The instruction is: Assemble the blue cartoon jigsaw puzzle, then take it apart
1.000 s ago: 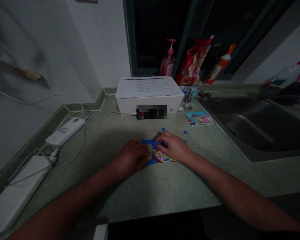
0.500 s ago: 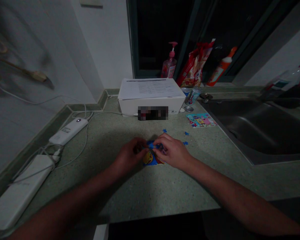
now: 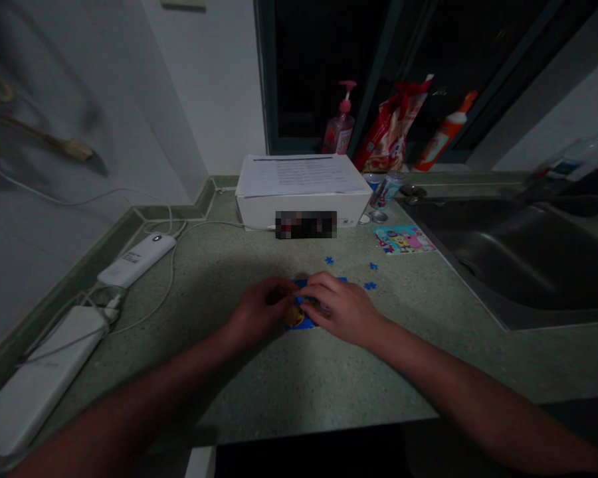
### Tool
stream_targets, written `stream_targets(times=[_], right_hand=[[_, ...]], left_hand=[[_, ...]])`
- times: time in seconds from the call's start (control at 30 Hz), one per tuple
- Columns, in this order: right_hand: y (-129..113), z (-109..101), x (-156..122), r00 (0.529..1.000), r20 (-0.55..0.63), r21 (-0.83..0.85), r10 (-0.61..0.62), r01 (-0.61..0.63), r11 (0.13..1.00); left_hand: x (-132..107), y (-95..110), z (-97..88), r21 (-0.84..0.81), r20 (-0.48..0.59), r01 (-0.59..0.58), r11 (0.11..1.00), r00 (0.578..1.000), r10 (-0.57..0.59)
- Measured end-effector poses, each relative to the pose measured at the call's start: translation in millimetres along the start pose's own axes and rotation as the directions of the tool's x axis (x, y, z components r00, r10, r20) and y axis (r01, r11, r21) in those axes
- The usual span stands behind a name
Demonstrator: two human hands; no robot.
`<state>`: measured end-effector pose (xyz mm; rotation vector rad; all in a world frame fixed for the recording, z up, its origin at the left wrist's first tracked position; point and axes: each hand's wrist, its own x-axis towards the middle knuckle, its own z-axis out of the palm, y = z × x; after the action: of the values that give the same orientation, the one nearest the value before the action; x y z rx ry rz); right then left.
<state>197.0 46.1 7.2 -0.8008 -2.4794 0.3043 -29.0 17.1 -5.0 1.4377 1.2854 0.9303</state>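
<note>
A partly covered blue jigsaw puzzle (image 3: 306, 324) with a yellow figure lies on the counter under my hands. My left hand (image 3: 262, 305) is curled at its left side, thumb and fingertips closed at a small blue jigsaw piece (image 3: 299, 299). From the right, my right hand (image 3: 341, 305) pinches at the same piece, just above the puzzle. The fingers hide much of the piece and of the puzzle's middle. Beyond my right hand lie three loose blue pieces: one farther back (image 3: 329, 260), another to the right (image 3: 373, 266), and a third nearer (image 3: 370, 286).
A white box (image 3: 303, 189) with a printed sheet stands behind. A colourful picture card (image 3: 404, 239) lies beside the metal sink (image 3: 523, 259). Cans (image 3: 387, 190) stand near the box. Left are a white power bank (image 3: 137, 259), cables and a long white power strip (image 3: 40, 382).
My right hand has shifted slightly left and down over the puzzle, uncovering its upper right corner. Both hands remain at the small blue piece. The camera view has moved slightly.
</note>
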Motion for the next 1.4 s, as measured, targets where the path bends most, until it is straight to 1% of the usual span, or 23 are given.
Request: stream_targets(times=[0.23,0.3,0.33,0.37,0.43,0.5,0.57,0.63,0.7,0.77,0.83,0.97,1.07,1.2,1.4], right_hand=[[-3.2,-2.1,0.9,0.998,0.053,-0.017,0.025,-0.024,1.000],[-0.4,-3.1,1.1,0.998,0.055,-0.013,0.040,-0.040,0.999],[2.4,-3.5,1.1,0.997,0.053,-0.007,0.057,-0.057,0.998],[6.0,-3.8,1.0,0.995,0.050,-0.004,0.083,-0.082,0.997],[14.8,-3.5,0.8,0.988,0.056,-0.014,0.146,-0.146,0.989],[23.5,-1.9,0.6,0.976,0.087,-0.047,0.198,-0.195,0.980],[29.9,0.6,0.7,0.965,0.125,-0.079,0.232,-0.224,0.971],[33.3,3.1,0.9,0.958,0.150,-0.094,0.244,-0.232,0.968],[34.3,4.8,1.2,0.957,0.162,-0.100,0.243,-0.229,0.968],[34.0,5.4,1.5,0.957,0.172,-0.104,0.235,-0.220,0.970],[33.3,5.2,2.1,0.956,0.180,-0.108,0.230,-0.213,0.971],[32.4,4.6,3.3,0.952,0.197,-0.120,0.235,-0.215,0.969],[32.7,4.8,2.8,0.952,0.198,-0.130,0.235,-0.212,0.968],[33.3,3.8,0.8,0.963,0.175,-0.134,0.203,-0.181,0.974],[31.4,0.0,0.4,0.964,0.206,-0.138,0.171,-0.144,0.980]], left_hand=[[2.1,-12.5,4.5,0.005,0.015,-0.045,0.999,0.999,0.045],[1.1,-12.8,4.3,0.062,0.010,-0.096,0.993,0.995,0.096],[0.1,-12.1,3.6,0.122,-0.005,-0.142,0.982,0.990,0.143],[-1.2,-10.8,2.8,0.200,-0.025,-0.197,0.960,0.978,0.205],[-4.1,-7.6,0.8,0.377,-0.028,-0.306,0.874,0.940,0.341],[-6.7,-4.8,-0.7,0.513,0.040,-0.391,0.764,0.900,0.434],[-8.0,-3.4,-1.1,0.589,0.143,-0.453,0.669,0.873,0.466],[-7.9,-3.7,-0.4,0.628,0.221,-0.502,0.595,0.847,0.483],[-7.1,-4.7,0.5,0.644,0.271,-0.539,0.542,0.824,0.498],[-6.3,-5.3,1.0,0.653,0.300,-0.562,0.508,0.807,0.508],[-6.2,-4.9,1.1,0.660,0.325,-0.573,0.485,0.800,0.504],[-6.9,-2.1,1.3,0.676,0.363,-0.577,0.457,0.802,0.475],[-7.0,-1.0,2.4,0.698,0.383,-0.568,0.436,0.811,0.443],[-6.0,-3.7,4.1,0.721,0.408,-0.562,0.406,0.818,0.406],[-4.6,-8.6,5.8,0.744,0.427,-0.552,0.376,0.826,0.367]])
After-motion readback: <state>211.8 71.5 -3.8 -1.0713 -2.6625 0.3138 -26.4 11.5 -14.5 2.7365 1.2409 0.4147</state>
